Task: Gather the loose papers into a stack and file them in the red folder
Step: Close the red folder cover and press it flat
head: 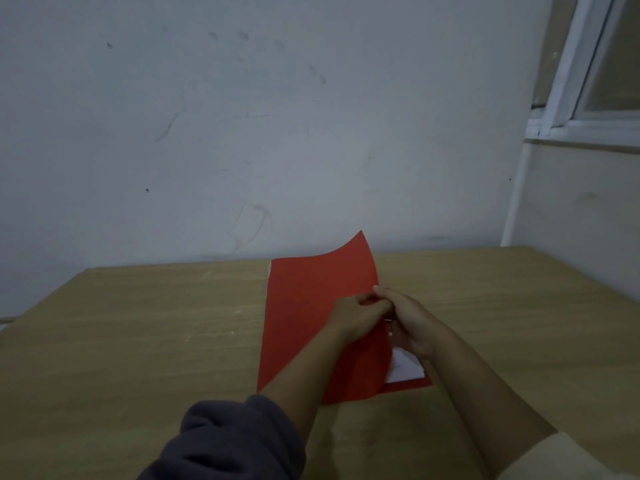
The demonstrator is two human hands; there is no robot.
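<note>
The red folder (308, 317) lies on the wooden table (138, 341), its long side running away from me. Its top cover curls up at the far right corner. White papers (405, 367) show inside it at the near right, and a sliver of white peeks out at the far left corner. My left hand (360, 315) rests on the cover's right edge with fingers curled on it. My right hand (408, 323) meets it there, pinching the same edge of the cover, with its palm over the papers.
A scuffed white wall stands right behind the table's far edge. A window frame (581, 98) sits at the upper right above a pale wall. Bare tabletop spreads to the left and right of the folder.
</note>
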